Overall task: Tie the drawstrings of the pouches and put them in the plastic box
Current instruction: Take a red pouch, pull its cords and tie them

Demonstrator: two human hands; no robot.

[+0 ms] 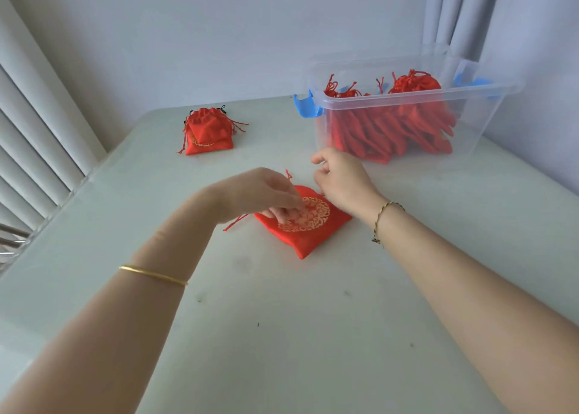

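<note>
A red pouch [308, 236] with a round gold pattern lies flat on the white table [282, 319] in the middle. My left hand [266, 194] rests over its upper left part, fingers spread and blurred, touching the fabric. My right hand [341, 178] is at the pouch's top right corner, fingers curled as if pinching a drawstring; the string itself is hidden there. A red drawstring [233, 222] trails out at the pouch's left. A clear plastic box [470, 122] with blue latches stands at the back right, holding several red pouches.
A small stack of red pouches [208, 133] sits at the back left of the table. The table's left edge runs beside white vertical blinds [37, 115]. A grey curtain [470, 12] hangs behind the box.
</note>
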